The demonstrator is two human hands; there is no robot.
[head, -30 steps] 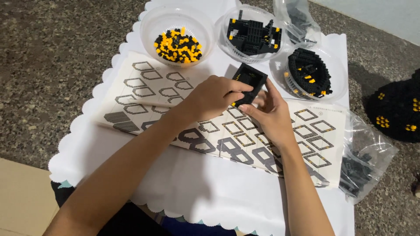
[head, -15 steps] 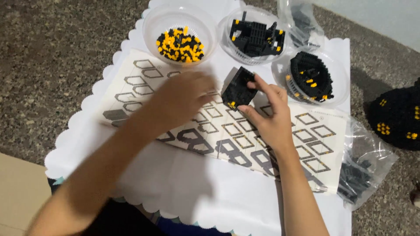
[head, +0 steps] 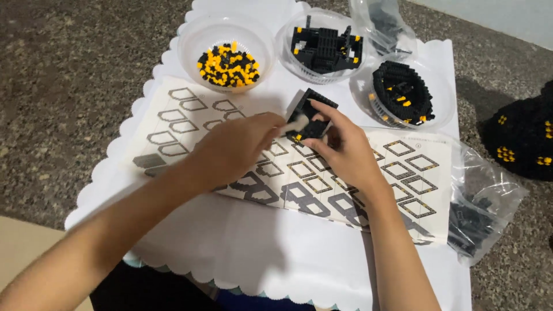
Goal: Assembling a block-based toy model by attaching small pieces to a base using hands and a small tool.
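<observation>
My right hand (head: 345,151) grips a small black block assembly with yellow bits (head: 311,112), held tilted above a printed instruction sheet (head: 403,173). My left hand (head: 236,147) is beside it, its blurred fingertips pinching a small pale piece against the assembly's left edge. A clear bowl of loose yellow and black blocks (head: 227,62) sits just beyond my left hand.
Two more clear bowls hold black block sections, one at top centre (head: 326,46) and one to the right (head: 400,92). Plastic bags of black pieces lie at the far right (head: 478,219) and top (head: 383,20). A black and yellow block model (head: 524,135) stands on the speckled floor. A white scalloped mat (head: 242,247) underlies everything.
My left hand drew back from the assembly toward the left, then returned to its left edge with a small pale piece. The right hand kept holding the assembly and tilted it.
</observation>
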